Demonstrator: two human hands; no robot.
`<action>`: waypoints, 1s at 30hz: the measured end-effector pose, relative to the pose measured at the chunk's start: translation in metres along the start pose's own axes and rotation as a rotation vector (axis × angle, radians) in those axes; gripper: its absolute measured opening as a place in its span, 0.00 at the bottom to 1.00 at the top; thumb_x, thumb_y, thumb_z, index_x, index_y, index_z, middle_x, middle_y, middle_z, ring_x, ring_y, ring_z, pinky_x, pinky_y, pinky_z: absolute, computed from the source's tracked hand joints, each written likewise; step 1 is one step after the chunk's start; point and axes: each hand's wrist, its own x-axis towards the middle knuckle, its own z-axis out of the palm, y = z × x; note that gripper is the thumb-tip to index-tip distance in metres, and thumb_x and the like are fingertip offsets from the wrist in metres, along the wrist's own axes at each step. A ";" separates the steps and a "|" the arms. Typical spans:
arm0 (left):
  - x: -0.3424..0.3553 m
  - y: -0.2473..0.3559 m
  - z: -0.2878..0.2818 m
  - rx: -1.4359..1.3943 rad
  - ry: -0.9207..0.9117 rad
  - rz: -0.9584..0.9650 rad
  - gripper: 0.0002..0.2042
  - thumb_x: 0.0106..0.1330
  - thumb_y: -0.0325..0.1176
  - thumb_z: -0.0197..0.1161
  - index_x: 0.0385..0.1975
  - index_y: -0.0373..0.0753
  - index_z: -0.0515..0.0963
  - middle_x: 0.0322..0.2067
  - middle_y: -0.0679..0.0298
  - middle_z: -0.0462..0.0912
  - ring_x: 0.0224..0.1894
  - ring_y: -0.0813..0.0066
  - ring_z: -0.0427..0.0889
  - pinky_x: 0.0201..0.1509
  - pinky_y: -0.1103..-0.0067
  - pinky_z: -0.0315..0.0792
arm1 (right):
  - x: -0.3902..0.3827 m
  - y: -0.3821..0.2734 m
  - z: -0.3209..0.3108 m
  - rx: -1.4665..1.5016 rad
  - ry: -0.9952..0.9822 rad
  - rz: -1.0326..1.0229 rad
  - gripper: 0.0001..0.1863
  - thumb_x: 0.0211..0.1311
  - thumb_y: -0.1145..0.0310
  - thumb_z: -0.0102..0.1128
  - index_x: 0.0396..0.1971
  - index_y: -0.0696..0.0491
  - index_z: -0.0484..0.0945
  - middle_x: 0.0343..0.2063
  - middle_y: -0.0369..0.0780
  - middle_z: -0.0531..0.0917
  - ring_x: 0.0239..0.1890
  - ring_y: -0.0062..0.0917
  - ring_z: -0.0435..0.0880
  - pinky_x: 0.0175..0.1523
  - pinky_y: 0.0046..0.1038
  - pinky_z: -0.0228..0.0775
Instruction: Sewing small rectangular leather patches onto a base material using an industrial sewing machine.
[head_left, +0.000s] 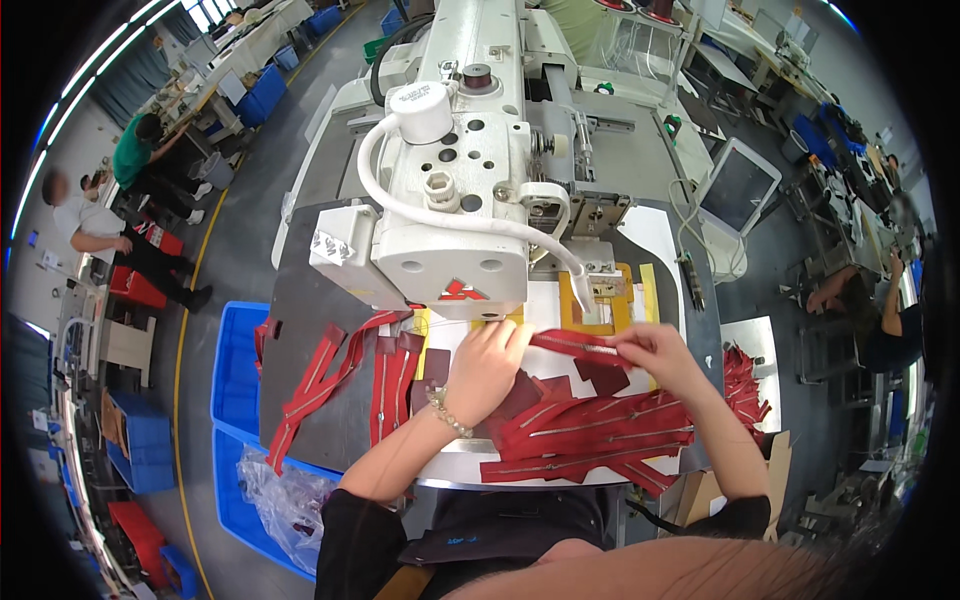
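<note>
A red zipper (578, 345) with metal teeth runs sideways in front of the sewing machine head (450, 260). My right hand (660, 355) pinches its right end between thumb and fingers. The zipper's other end reaches the fingers of my left hand (488, 365), which are bent together just below the machine head. What the left fingertips hold is hidden. Under and nearer than my hands lies a pile of red zippers (600, 430). Dark red fabric pieces (520, 395) lie between the pile and my left hand. A yellow-edged frame (622, 300) sits behind the held zipper.
More red zippers (395, 395) lie left on the dark tabletop (310, 360). Blue bins (228, 400) stand below the left edge, one with clear plastic (280, 480). A bundle of red zippers (742, 385) lies at right. A screen (738, 190) stands behind it. Other people work farther off.
</note>
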 end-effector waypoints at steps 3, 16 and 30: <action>0.001 0.006 0.008 0.150 0.098 0.114 0.17 0.57 0.28 0.59 0.48 0.33 0.74 0.46 0.53 0.78 0.48 0.61 0.78 0.50 0.70 0.70 | 0.041 0.027 -0.018 0.007 -0.033 0.025 0.08 0.62 0.76 0.56 0.37 0.62 0.81 0.24 0.34 0.80 0.24 0.12 0.75 0.30 0.17 0.68; -0.025 0.012 0.017 0.131 -0.183 0.069 0.38 0.54 0.56 0.63 0.60 0.37 0.66 0.57 0.39 0.66 0.60 0.47 0.67 0.65 0.62 0.57 | 0.085 0.016 -0.032 -0.077 -0.258 0.104 0.09 0.59 0.74 0.59 0.38 0.58 0.82 0.27 0.34 0.83 0.28 0.10 0.76 0.33 0.15 0.68; -0.025 0.007 0.022 0.151 -0.219 0.063 0.42 0.52 0.63 0.60 0.62 0.39 0.64 0.58 0.37 0.64 0.62 0.45 0.64 0.65 0.61 0.54 | 0.072 -0.009 -0.011 -0.494 -0.154 -0.085 0.13 0.51 0.67 0.65 0.36 0.57 0.80 0.28 0.42 0.84 0.31 0.28 0.83 0.37 0.27 0.72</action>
